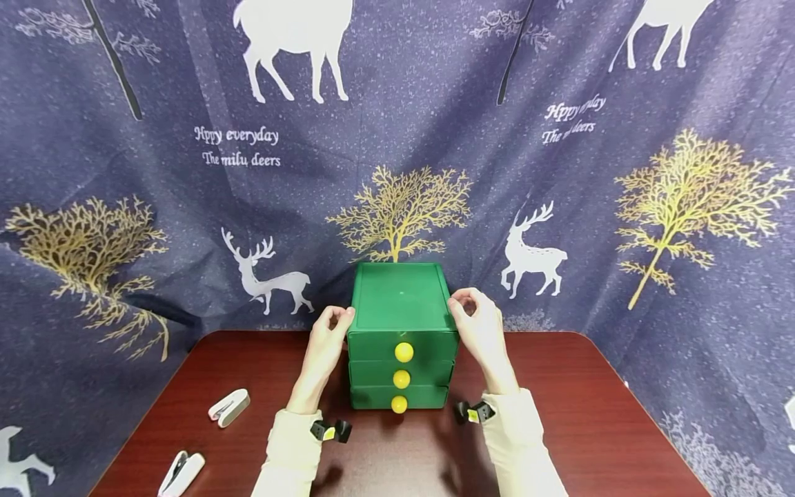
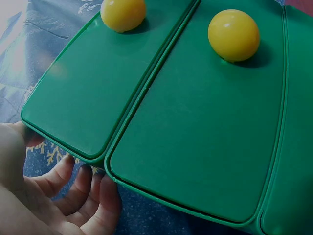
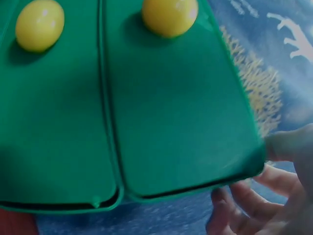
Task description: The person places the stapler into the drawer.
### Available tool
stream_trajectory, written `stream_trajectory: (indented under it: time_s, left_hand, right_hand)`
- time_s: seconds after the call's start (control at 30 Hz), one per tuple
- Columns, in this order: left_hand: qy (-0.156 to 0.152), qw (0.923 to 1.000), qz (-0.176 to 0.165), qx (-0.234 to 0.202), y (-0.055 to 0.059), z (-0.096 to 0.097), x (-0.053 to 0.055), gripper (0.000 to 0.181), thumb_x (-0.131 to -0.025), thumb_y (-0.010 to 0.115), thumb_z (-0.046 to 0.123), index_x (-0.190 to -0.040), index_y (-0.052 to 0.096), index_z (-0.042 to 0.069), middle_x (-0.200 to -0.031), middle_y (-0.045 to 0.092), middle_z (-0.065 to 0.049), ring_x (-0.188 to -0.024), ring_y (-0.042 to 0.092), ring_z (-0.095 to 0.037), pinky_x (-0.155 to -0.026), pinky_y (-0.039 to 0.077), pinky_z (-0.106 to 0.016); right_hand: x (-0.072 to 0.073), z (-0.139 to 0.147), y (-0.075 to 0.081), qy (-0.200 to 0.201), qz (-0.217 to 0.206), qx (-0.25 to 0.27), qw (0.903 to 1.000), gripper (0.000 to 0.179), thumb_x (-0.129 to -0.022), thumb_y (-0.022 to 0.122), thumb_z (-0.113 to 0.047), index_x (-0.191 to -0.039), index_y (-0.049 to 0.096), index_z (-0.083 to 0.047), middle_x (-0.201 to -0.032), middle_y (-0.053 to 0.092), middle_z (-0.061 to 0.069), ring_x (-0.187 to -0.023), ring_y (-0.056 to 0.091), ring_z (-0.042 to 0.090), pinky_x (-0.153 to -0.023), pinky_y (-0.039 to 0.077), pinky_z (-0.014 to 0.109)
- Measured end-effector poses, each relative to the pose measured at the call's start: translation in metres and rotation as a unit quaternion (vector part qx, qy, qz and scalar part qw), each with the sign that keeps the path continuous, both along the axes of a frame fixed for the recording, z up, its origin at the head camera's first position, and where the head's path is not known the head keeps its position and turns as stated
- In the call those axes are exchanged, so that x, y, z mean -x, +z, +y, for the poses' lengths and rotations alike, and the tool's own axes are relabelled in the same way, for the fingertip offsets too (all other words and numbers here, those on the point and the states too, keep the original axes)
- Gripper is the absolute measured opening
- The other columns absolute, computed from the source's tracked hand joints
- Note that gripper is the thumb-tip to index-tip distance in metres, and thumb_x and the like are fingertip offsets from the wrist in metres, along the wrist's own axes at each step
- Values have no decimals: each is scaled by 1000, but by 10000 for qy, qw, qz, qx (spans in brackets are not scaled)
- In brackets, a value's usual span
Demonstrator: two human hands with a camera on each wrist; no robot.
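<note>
A green three-drawer box (image 1: 400, 297) with round yellow knobs (image 1: 401, 379) stands at the table's middle. My left hand (image 1: 328, 338) is at its left side, near the top front corner. In the left wrist view the thumb is at the corner and the bent fingers (image 2: 105, 198) lie along the side. My right hand (image 1: 481, 328) mirrors it on the right, with thumb and fingertips (image 3: 239, 188) right at the upper edge. All three drawers are closed. The box partly hides the fingertips.
Two white staplers (image 1: 230, 407) lie on the left of the reddish-brown table (image 1: 577, 414). A dark blue cloth (image 1: 397, 124) with deer and trees hangs close behind the box. Small wrist cameras (image 1: 331, 431) stick out inward from both sleeves.
</note>
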State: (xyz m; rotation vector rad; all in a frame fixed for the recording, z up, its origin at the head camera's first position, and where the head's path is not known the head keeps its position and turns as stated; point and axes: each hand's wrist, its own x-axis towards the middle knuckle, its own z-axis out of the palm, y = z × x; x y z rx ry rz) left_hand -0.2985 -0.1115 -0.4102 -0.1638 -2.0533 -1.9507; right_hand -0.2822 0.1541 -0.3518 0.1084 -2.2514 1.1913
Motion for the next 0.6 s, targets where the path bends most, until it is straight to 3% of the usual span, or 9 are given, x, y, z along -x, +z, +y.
stream_trajectory:
  time_s: [0.1, 0.33, 0.6]
  left_hand:
    - [-9, 10000, -69, 50, 3, 0, -2, 24, -99, 61, 25, -98, 59, 1, -80, 51, -3, -70, 52, -16, -56, 49, -27]
    - [67, 9996, 11, 261, 27, 6, -25, 20, -99, 58, 18, -96, 58, -2, -79, 51, -2, -74, 51, -21, -59, 46, -24]
    - [96, 9996, 97, 238, 30, 6, -28, 20, -99, 58, 17, -96, 58, -2, -79, 51, -3, -70, 51, -19, -57, 46, -25]
  right_hand:
    - [9, 3, -5, 112, -292, 49, 9995, 18, -89, 68, -20, -102, 67, -8, -83, 65, 5, -74, 64, 20, -71, 47, 35]
    - [19, 6, -14, 249, -704, 284, 9968, 21, -88, 70, -22, -103, 65, -8, -81, 63, 5, -69, 60, 18, -68, 44, 32]
    - [26, 7, -17, 405, -786, 602, 9943, 22, -86, 73, -22, -101, 63, -8, -82, 61, 6, -73, 56, 20, -71, 42, 33]
